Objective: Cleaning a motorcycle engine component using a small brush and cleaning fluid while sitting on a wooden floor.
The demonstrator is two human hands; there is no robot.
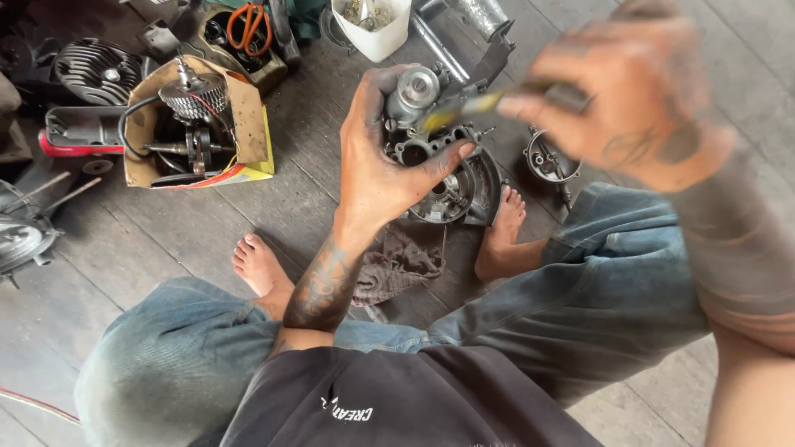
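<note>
1. Left hand (377, 165), grease-darkened: fingers curled and spread over the rim of a grey cast-metal engine casing (451, 178), thumb pressed against its round opening; casing held upright off the floor, between the two bare feet.
2. Right hand (629, 103), blurred: fingers closed around the dark handle of a yellow-shafted tool (476, 105), tip aimed at the top of the casing, just beside a silver cylindrical part (414, 89).
3. Worn grey rag (397, 265): crumpled on the plank floor directly below the casing.
4. Small round metal housing (546, 159): on the floor, just right of the casing.
5. White plastic container (374, 29): beyond the casing, holding small metal bits.
6. Open cardboard box (199, 124): well left, containing a finned metal part and a crankshaft.
7. Orange-handled scissors (248, 25): top left, lying in a dark tray.
8. Black finned cylinder head (95, 73): far left, near the box.
9. Faded blue jeans (596, 290): on crossed legs in the foreground.
</note>
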